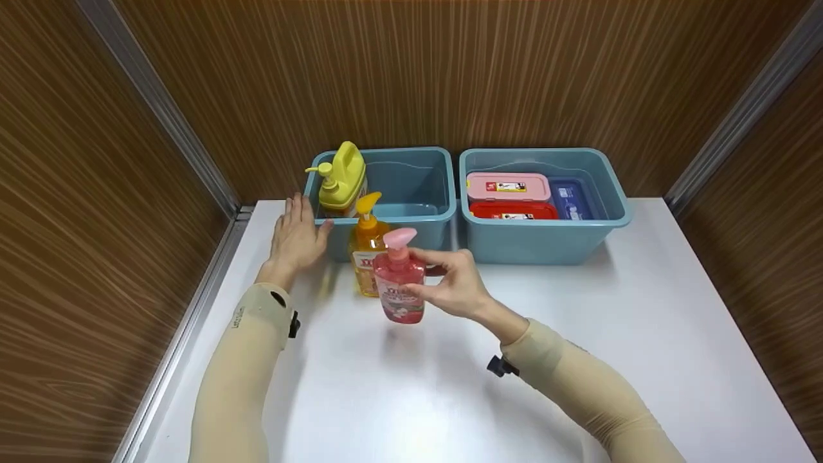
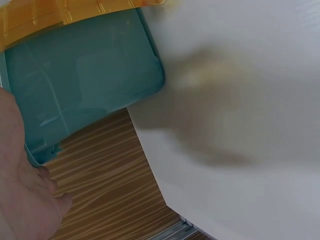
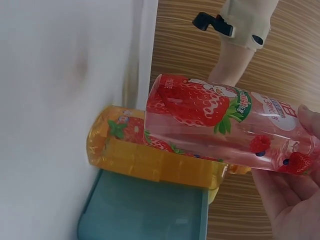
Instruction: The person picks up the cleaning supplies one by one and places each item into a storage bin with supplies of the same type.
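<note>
My right hand grips a pink pump bottle of liquid soap, thumb on the front and fingers behind. The bottle is held upright off the white table, its shadow below it. In the right wrist view its label shows strawberries. Just behind it an orange pump bottle stands against the front of the left teal bin. My left hand rests at that bin's left front corner, fingers straight along the outer side and thumb over the front. A yellow pump jug sits inside the bin's left end.
A second teal bin stands to the right with a pink-lidded box, a red-lidded box and a dark blue box in it. Wood-grain panels rise behind and at both sides of the white table.
</note>
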Demonstrator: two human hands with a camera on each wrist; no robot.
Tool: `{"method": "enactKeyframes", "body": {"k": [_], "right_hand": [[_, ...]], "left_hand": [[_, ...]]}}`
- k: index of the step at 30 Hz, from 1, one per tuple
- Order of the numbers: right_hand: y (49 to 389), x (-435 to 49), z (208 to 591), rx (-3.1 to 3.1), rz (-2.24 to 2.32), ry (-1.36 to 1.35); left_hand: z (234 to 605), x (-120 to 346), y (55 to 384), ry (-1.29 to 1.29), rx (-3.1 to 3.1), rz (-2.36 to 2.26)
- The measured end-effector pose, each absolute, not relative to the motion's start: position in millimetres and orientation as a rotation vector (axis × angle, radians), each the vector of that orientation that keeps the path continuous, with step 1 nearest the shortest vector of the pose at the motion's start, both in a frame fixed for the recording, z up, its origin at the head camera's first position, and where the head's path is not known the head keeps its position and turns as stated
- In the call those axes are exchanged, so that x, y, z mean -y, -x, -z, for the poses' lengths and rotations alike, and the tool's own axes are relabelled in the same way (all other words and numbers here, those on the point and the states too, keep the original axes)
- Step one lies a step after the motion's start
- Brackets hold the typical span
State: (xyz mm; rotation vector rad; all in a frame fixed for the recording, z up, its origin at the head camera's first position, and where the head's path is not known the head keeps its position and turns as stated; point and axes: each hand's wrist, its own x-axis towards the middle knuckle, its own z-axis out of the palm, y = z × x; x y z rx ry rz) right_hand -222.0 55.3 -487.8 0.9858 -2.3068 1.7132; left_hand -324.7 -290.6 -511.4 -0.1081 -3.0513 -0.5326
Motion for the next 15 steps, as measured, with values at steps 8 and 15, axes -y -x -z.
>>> {"method": "enactKeyframes", "body": {"k": [8,15], "right_hand": [[229,-68,471,2.312,-1.696,-0.967],[236,-84,454,2.322,-1.7,-0.911]], "left_hand": [[513,291,322,0.083,3.075,0.552],[509,289,323,0.091,3.077,0.556]]}}
